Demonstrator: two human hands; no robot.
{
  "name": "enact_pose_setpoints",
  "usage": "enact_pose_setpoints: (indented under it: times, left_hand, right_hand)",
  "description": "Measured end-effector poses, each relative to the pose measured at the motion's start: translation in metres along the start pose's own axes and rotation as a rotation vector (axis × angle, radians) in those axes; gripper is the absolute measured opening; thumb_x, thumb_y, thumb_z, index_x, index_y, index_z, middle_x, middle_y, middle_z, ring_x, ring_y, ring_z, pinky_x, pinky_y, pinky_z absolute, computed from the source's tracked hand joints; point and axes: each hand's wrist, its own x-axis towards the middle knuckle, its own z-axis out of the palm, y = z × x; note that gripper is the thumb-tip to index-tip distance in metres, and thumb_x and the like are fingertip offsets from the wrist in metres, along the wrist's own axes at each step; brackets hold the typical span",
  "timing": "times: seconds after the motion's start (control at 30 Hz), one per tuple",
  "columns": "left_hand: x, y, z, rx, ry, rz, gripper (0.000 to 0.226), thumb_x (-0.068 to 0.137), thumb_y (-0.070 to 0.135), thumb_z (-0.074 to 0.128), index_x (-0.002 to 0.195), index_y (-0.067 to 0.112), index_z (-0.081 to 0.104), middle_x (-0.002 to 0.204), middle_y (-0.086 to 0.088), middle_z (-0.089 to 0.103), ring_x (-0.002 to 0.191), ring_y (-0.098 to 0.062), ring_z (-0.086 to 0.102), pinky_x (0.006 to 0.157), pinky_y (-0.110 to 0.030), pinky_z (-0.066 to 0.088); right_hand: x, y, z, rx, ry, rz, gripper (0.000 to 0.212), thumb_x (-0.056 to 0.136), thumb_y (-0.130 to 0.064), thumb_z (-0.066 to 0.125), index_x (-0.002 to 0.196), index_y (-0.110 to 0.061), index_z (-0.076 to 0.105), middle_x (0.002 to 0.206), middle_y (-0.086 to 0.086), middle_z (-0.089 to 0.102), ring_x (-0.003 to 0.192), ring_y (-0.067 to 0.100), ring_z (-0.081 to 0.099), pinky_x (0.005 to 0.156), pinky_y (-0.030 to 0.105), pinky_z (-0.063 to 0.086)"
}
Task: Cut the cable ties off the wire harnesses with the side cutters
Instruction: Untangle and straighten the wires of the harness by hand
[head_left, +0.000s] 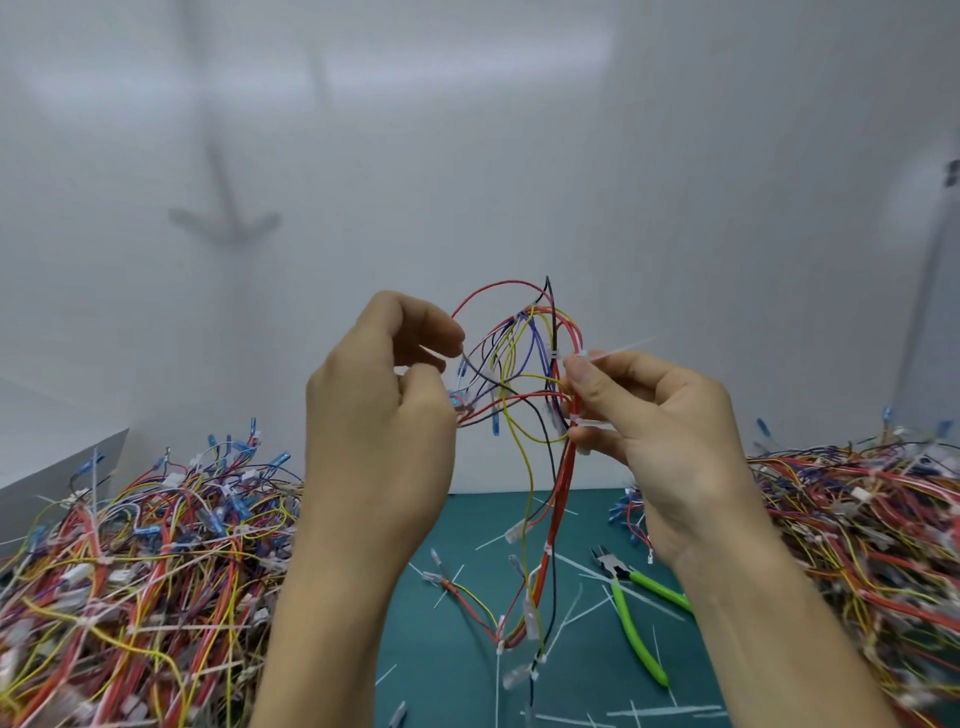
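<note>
Step in hand: locating a tie, not yet cutting. The wire harness (524, 364) is held aloft at centre. The left hand (384, 395) has its fingers curled, pinching loose leads at 9 o'clock of the bundle. The right hand (660, 415) pinches the red trunk at 3 o'clock, just beside a white cable tie (597, 356). The side cutters (629, 623) lie unheld on the bench (457, 675) at 5 o'clock. Judgement: the right hand must release and fetch them

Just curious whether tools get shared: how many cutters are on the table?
1. The green-handled side cutters lie untouched on the teal mat, below the right hand, which pinches a wire harness. More could be buried under the left wire pile or the right wire pile.
</note>
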Motion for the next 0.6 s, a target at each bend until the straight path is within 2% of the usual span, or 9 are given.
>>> enact_pose_setpoints:
  times: [0.07,0.13,0.23,0.33,0.47,0.6]
  left_hand:
    - [0.0007,0.0035,0.0007,-0.041,0.053,-0.006,0.030,0.074,0.008,0.039,0.078,0.027,0.062,0.078,0.016,0.067,0.071,-0.005,0.060,0.064,-0.018,0.047]
    - [0.0010,0.0042,0.0001,-0.043,0.044,-0.020,0.027,0.074,0.013,0.041,0.075,0.027,0.064,0.078,0.019,0.068,0.071,-0.005,0.061,0.061,-0.013,0.046]
    - [0.0002,0.0020,0.0001,-0.005,-0.059,-0.042,0.024,0.081,0.012,0.049,0.075,0.027,0.066,0.077,0.018,0.069,0.071,-0.007,0.065,0.058,-0.017,0.048]
    - [-0.0021,0.0006,0.0033,0.068,-0.160,-0.028,0.024,0.086,0.009,0.056,0.076,0.028,0.068,0.072,0.018,0.068,0.066,-0.005,0.063,0.050,-0.012,0.041]
    - [-0.0057,0.0011,0.0063,0.163,-0.344,0.002,0.016,0.086,0.019,0.062,0.078,0.031,0.070,0.077,0.024,0.068,0.074,0.002,0.064,0.061,-0.007,0.042]
    - [-0.0085,-0.0045,0.0081,0.262,-0.534,-0.026,0.013,0.085,0.035,0.063,0.083,0.031,0.075,0.078,0.022,0.071,0.079,0.008,0.063,0.072,-0.014,0.047]
  right_hand:
    - [0.0007,0.0004,-0.0001,-0.004,0.002,0.002,0.006,0.084,-0.008,0.074,0.079,-0.011,0.072,0.065,0.001,0.071,0.056,0.011,0.062,0.048,0.020,0.053]
    - [0.0011,0.0010,0.0003,0.001,0.006,0.009,0.006,0.083,-0.008,0.074,0.079,-0.011,0.072,0.062,0.000,0.070,0.051,0.011,0.060,0.048,0.020,0.053]
    - [0.0005,0.0012,0.0013,0.003,-0.001,0.010,0.007,0.082,-0.008,0.075,0.077,-0.012,0.072,0.061,0.002,0.070,0.045,0.012,0.058,0.048,0.022,0.051]
    - [0.0000,0.0013,0.0015,-0.011,-0.017,0.002,0.006,0.082,-0.008,0.076,0.078,-0.011,0.072,0.063,0.003,0.071,0.048,0.012,0.060,0.049,0.024,0.053]
    - [-0.0005,0.0020,0.0015,-0.021,-0.045,0.000,0.007,0.081,-0.008,0.076,0.077,-0.012,0.073,0.065,0.002,0.072,0.053,0.012,0.062,0.052,0.024,0.055]
    - [-0.0007,0.0029,0.0006,-0.049,-0.074,-0.012,0.007,0.083,-0.008,0.075,0.079,-0.014,0.074,0.068,0.002,0.073,0.056,0.011,0.064,0.053,0.026,0.056]
